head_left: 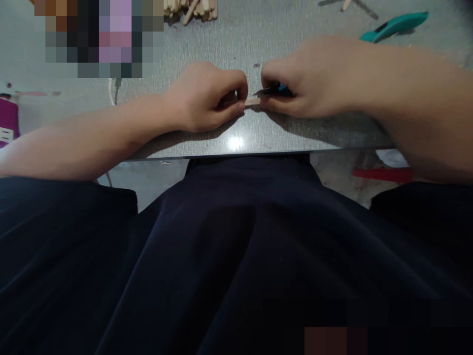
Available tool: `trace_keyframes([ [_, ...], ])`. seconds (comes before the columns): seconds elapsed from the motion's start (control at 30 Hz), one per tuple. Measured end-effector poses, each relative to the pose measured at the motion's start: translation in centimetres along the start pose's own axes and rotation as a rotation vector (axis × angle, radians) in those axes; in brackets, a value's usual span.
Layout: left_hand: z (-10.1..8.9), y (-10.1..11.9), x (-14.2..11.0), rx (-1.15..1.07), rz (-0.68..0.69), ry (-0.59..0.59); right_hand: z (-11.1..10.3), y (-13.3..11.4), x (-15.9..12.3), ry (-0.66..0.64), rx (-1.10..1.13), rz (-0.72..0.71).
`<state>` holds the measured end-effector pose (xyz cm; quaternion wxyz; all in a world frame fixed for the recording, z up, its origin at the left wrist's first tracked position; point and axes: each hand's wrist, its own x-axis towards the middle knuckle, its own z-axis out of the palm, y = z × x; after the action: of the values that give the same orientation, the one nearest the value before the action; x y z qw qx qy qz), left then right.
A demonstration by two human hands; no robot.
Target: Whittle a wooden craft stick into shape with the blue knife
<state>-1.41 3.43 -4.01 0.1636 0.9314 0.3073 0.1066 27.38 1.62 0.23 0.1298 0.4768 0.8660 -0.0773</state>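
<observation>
Near the front edge of the grey table (236,121), my left hand (201,96) is closed on a thin wooden stick (253,102), pinching it between thumb and fingers. A short pale length of the stick shows in the gap between my hands. Close to it on the right, my right hand (318,79) is closed around a small knife (271,90) with a dark pointed blade and a bit of blue at its grip. The blade points left, just above the stick. My right thumb is at the stick's right end. Most of the knife's handle is hidden in my palm.
Several wooden sticks (197,10) lie in a pile at the back. A teal tool (401,25) rests at the upper right. A white cable (112,91) and a purple object (8,118) are on the left. A red item (384,174) shows below the table edge.
</observation>
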Motion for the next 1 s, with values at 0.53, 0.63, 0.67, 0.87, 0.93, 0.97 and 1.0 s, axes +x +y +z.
trace_keyframes([
  [0.53,0.5,-0.6,0.2,0.045,-0.002,0.009,0.3,0.2,0.2,0.008,-0.047,-0.011],
  [0.63,0.1,0.0,0.0,0.037,-0.020,-0.014,0.0,0.0,0.2,-0.002,-0.063,-0.003],
  [0.67,0.0,0.1,-0.1,0.032,-0.024,-0.020,0.0,0.0,0.1,-0.006,-0.064,-0.002],
  [0.87,0.2,-0.4,0.0,0.000,0.019,0.006,0.1,0.2,0.0,0.005,-0.043,-0.008],
  [0.93,0.4,-0.6,0.1,-0.003,0.024,0.008,0.2,0.3,0.0,0.018,-0.001,-0.008],
  [0.97,0.5,-0.7,0.1,-0.004,0.020,0.011,0.2,0.3,0.0,0.023,0.028,-0.002],
  [1.0,0.6,-0.7,0.1,-0.004,0.016,0.018,0.2,0.2,0.0,0.028,0.058,-0.001],
])
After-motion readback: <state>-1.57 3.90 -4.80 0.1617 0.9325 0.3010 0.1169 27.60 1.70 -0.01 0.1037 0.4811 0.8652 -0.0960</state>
